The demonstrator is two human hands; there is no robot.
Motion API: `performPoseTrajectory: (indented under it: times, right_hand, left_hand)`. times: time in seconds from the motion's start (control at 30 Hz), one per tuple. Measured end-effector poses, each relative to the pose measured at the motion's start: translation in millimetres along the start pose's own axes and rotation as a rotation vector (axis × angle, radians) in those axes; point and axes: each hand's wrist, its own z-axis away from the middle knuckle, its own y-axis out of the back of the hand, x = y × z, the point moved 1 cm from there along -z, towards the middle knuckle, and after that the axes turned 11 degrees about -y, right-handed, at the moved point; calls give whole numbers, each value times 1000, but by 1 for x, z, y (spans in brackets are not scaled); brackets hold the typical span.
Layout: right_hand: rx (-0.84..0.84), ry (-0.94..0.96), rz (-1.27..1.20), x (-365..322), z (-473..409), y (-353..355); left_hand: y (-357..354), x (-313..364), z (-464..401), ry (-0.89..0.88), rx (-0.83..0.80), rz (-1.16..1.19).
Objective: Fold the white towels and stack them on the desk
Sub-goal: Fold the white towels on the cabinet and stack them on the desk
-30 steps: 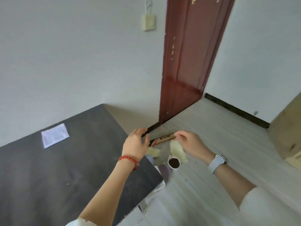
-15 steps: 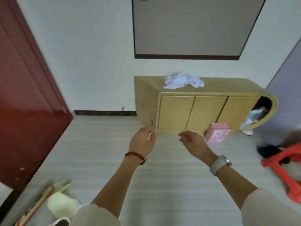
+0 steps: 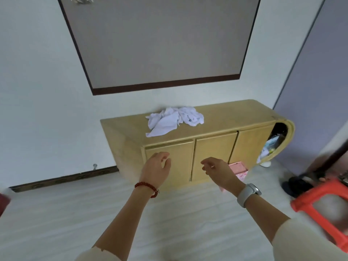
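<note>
A crumpled pile of white towels [image 3: 174, 119] lies on top of a low wooden cabinet [image 3: 231, 119] against the far wall. My left hand [image 3: 156, 169], with a red bead bracelet on the wrist, hovers in front of the cabinet's left door, fingers loosely curled and holding nothing. To its right, my right hand [image 3: 219, 171], with a white watch on the wrist, also hangs empty with relaxed fingers. Both hands are well short of the towels. The desk is out of view.
A pink box [image 3: 240, 170] sits on the floor against the cabinet. An orange plastic stool [image 3: 320, 206] stands at the right, dark shoes [image 3: 297, 183] behind it. A grey panel [image 3: 160, 38] hangs on the wall above. Pale floor lies between me and the cabinet.
The view swung from the dark desk and red door to the cabinet, which is now closer. Both hands stayed raised and empty in front of me.
</note>
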Motion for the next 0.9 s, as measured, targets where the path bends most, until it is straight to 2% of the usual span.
performPoseTrajectory:
  times: [0.2, 0.33, 0.47, 0.57, 0.7, 0.9]
  right_hand:
    - [-35, -12, 16, -41, -152, 11]
    - [-35, -38, -9, -39, -245, 6]
    - [-76, -30, -26, -30, -350, -14]
    - [-94, -5, -6, -25, -434, -35]
    - [-231, 33, 89, -28, -532, -65]
    - [-347, 83, 257, -44, -635, -106]
  left_hand:
    - [-14, -55, -164, 64, 9, 5]
    - [-48, -89, -243, 95, -33, 28]
    - [-95, -138, -311, 194, 0, 67]
    - [-132, -181, -355, 300, 36, 58]
    - [-171, -222, -402, 463, 58, 46]
    - [-189, -256, -443, 588, 157, 69]
